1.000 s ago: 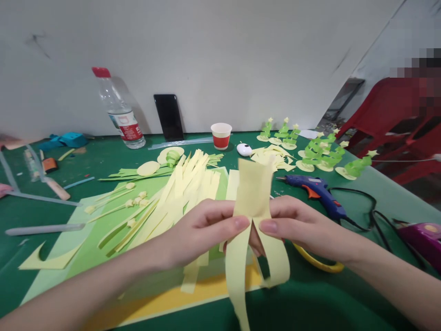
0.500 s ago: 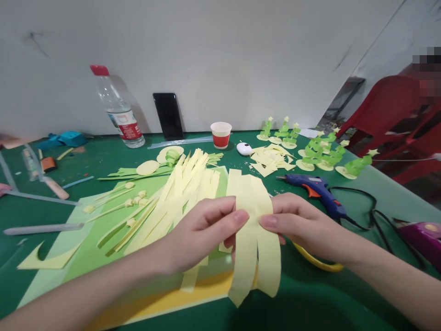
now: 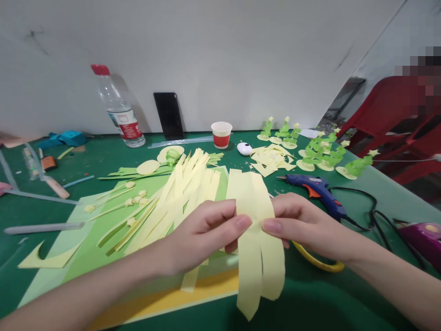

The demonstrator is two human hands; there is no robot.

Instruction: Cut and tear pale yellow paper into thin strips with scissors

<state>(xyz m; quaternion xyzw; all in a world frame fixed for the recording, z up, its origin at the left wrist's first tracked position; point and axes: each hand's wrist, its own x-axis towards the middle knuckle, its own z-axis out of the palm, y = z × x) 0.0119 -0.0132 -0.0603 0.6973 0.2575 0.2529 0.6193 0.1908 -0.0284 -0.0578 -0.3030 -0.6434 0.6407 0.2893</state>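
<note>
Both hands hold a bundle of pale yellow paper strips (image 3: 255, 239) above the green table (image 3: 103, 156). My left hand (image 3: 203, 232) pinches the bundle's left edge between thumb and fingers. My right hand (image 3: 299, 223) pinches its right edge the same way. The strips fan out upward and hang down toward the table's near edge. A pile of more yellow strips (image 3: 182, 193) lies just left of the hands on light green sheets (image 3: 86, 243).
A blue glue gun (image 3: 317, 188) with black cable lies right of the hands, yellow scissors handle (image 3: 317, 262) under my right wrist. Green paper trees (image 3: 320, 154), a red cup (image 3: 221, 134), a water bottle (image 3: 119, 110), a phone (image 3: 168, 116) and red chairs (image 3: 396, 119) stand beyond.
The strips, first upright with long ends dangling, were laid flatter and drawn together between both hands. The hands stayed almost in place.
</note>
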